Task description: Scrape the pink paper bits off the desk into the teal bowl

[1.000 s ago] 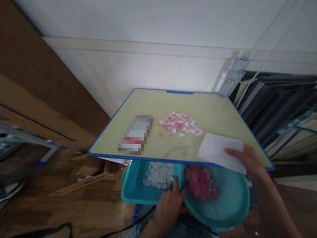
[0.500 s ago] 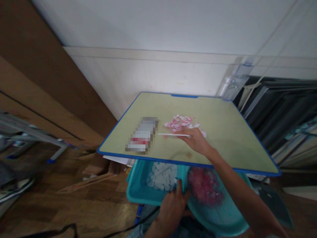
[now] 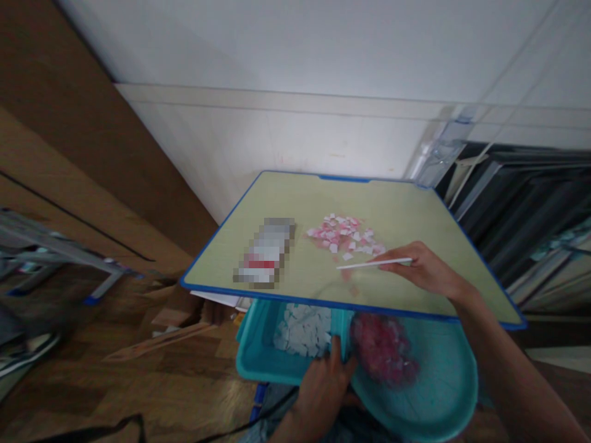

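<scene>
My right hand (image 3: 425,271) pinches a thin white stick (image 3: 373,264) above the right half of a pale yellow-green board (image 3: 410,212). The stick's free end points left, just in front of a loose heap of small white and pink pieces (image 3: 341,232). Below the board's front edge, my left hand (image 3: 325,381) rests where two teal containers meet, with the index finger and thumb apart and the other fingers mostly hidden. Flat white pieces (image 3: 302,329) lie in the left container (image 3: 252,363). Inside the round right container (image 3: 455,400) is a clear bag of pinkish-red stuff (image 3: 383,351).
A pixelated flat oblong item (image 3: 265,252) lies on the board's left side. A clear plastic bottle (image 3: 446,147) stands by the wall behind the right corner. Dark stacked panels (image 3: 535,203) are at the right, and a wooden panel (image 3: 92,154) at the left.
My right hand has moved right and slightly toward me with the white stick, uncovering the heap of pieces. My left hand has barely moved.
</scene>
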`<action>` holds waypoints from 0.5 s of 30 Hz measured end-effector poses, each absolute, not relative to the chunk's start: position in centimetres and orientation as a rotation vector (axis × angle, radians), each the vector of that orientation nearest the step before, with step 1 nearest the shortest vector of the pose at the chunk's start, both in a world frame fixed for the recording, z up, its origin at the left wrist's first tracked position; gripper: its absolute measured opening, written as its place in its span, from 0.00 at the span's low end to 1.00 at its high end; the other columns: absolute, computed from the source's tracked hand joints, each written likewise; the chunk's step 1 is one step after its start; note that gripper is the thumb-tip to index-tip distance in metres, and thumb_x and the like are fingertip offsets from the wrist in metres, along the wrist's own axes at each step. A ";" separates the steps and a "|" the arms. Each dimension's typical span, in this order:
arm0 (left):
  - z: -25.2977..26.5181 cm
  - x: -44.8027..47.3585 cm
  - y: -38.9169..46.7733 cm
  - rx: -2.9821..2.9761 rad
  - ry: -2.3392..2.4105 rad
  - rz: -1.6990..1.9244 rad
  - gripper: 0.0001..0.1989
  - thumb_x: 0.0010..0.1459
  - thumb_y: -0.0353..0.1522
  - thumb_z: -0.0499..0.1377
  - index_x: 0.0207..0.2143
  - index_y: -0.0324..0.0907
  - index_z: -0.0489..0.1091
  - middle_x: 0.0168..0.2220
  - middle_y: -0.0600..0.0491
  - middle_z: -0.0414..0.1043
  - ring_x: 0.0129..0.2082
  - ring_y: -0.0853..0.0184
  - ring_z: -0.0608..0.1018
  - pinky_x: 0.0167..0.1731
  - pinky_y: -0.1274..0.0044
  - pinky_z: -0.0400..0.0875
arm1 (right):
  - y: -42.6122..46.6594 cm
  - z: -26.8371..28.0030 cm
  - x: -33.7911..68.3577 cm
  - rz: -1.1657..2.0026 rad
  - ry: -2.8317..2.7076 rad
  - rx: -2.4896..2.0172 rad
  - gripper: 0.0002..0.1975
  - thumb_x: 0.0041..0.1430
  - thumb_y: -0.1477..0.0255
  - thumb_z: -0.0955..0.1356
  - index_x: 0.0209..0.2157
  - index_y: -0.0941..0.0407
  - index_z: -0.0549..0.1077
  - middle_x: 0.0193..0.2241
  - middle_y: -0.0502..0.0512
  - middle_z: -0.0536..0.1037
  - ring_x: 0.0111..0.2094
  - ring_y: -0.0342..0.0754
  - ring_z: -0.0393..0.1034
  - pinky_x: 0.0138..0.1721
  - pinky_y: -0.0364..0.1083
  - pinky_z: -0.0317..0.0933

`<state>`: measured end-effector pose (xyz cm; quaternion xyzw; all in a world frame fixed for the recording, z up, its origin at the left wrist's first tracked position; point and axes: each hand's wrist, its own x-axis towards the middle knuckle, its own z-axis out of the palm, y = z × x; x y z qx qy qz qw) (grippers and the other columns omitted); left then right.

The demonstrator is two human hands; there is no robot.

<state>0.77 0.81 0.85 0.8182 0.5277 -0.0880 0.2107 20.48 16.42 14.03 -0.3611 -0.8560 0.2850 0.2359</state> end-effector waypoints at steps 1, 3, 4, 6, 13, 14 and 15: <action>0.8 0.8 0.8 2.274 1.464 -0.244 0.32 0.42 0.46 0.62 0.51 0.49 0.60 0.57 0.35 0.50 0.36 0.54 0.76 0.31 0.66 0.73 | 16.3 14.2 20.9 0.788 -2.341 -1.019 0.13 0.54 0.66 0.65 0.35 0.57 0.78 0.29 0.54 0.80 0.25 0.46 0.72 0.25 0.41 0.61; 0.6 0.8 0.8 2.275 1.460 -0.248 0.33 0.41 0.46 0.62 0.51 0.48 0.60 0.57 0.35 0.50 0.36 0.54 0.76 0.32 0.66 0.73 | 16.2 14.1 21.4 0.795 -2.251 -1.098 0.14 0.52 0.65 0.66 0.34 0.59 0.78 0.26 0.54 0.80 0.22 0.45 0.70 0.22 0.41 0.60; 0.5 0.8 0.8 2.276 1.461 -0.250 0.34 0.41 0.46 0.63 0.51 0.48 0.60 0.57 0.35 0.51 0.36 0.54 0.76 0.32 0.66 0.73 | 16.2 13.9 21.4 0.798 -2.166 -1.141 0.14 0.51 0.64 0.67 0.33 0.60 0.78 0.25 0.54 0.79 0.21 0.45 0.69 0.21 0.41 0.60; 0.3 0.8 0.7 2.283 1.476 -0.240 0.34 0.40 0.46 0.63 0.51 0.48 0.60 0.57 0.35 0.51 0.36 0.54 0.76 0.31 0.65 0.73 | 16.3 13.0 21.0 0.808 -1.991 -1.204 0.15 0.47 0.63 0.69 0.31 0.61 0.78 0.24 0.54 0.79 0.21 0.45 0.68 0.20 0.41 0.59; 0.0 0.8 0.5 2.289 1.511 -0.207 0.33 0.42 0.45 0.62 0.52 0.50 0.61 0.57 0.35 0.52 0.36 0.53 0.76 0.32 0.65 0.73 | 17.3 9.1 19.4 0.995 -1.914 -1.153 0.17 0.46 0.59 0.69 0.27 0.60 0.78 0.22 0.53 0.77 0.22 0.45 0.68 0.21 0.41 0.58; 0.1 0.8 0.5 2.285 1.514 -0.207 0.32 0.42 0.44 0.62 0.51 0.50 0.61 0.57 0.35 0.52 0.36 0.53 0.76 0.32 0.65 0.73 | 17.5 8.8 19.5 1.019 -1.923 -1.143 0.18 0.45 0.59 0.69 0.27 0.61 0.78 0.21 0.53 0.76 0.21 0.44 0.67 0.20 0.41 0.58; 0.1 0.8 0.5 2.281 1.512 -0.208 0.32 0.43 0.44 0.62 0.51 0.50 0.61 0.57 0.35 0.52 0.36 0.54 0.76 0.32 0.65 0.72 | 17.7 8.7 19.6 1.040 -1.935 -1.134 0.18 0.45 0.59 0.69 0.27 0.61 0.78 0.20 0.53 0.76 0.21 0.44 0.67 0.20 0.41 0.57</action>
